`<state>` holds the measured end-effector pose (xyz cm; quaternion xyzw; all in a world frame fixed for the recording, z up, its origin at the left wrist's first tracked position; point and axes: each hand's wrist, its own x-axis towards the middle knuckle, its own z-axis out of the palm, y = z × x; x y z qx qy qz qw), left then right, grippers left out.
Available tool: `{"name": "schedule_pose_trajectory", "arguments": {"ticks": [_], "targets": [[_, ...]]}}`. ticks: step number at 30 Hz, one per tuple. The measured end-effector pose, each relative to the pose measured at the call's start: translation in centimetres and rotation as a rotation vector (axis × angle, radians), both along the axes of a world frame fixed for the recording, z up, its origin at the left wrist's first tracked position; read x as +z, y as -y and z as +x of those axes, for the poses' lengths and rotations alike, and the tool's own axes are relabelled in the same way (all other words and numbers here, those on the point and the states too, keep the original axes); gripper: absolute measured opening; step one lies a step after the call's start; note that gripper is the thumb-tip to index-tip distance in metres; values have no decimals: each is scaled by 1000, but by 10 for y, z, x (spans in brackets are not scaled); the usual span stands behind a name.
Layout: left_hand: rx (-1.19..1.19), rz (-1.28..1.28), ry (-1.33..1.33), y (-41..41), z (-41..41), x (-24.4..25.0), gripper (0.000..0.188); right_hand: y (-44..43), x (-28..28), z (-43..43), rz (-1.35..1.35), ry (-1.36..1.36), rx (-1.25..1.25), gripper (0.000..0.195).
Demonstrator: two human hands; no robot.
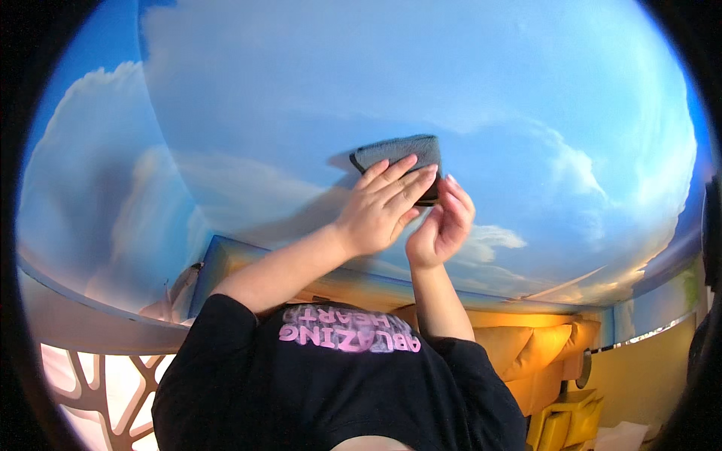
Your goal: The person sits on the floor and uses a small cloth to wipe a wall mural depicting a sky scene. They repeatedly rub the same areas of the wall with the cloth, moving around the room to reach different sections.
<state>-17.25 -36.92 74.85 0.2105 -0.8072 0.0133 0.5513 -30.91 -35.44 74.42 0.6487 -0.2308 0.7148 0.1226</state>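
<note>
My left hand (382, 206) lies flat with spread fingers on a folded grey cloth (399, 149) with dark edging, holding it against a wall (361, 73) covered in a blue sky-and-cloud mural. Part of the cloth is hidden beneath the fingers. Close by on the right, my right hand (444, 222) is raised with its fingers curled at the cloth's lower right edge. Whether those fingertips pinch the cloth or only touch it is unclear. A shadow of the hand and cloth falls on the mural to the left.
A corner brings a second mural wall (84, 186) in on the left. Below it is a curved pale ledge (101, 324) above a lit openwork panel (104, 389). At lower right are orange cushions (524, 349) and a yellow padded seat (567, 420).
</note>
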Motion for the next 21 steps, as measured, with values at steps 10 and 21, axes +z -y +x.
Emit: {"name": "schedule_pose_trajectory", "arguments": {"ticks": [10,21], "targets": [[525,-402,102,24,-11,56,54,14,12,-9,-182,-242,-320,48],[726,-250,-30,42,57,64,77,27,2,15,-134,-423,-314,53]]}}
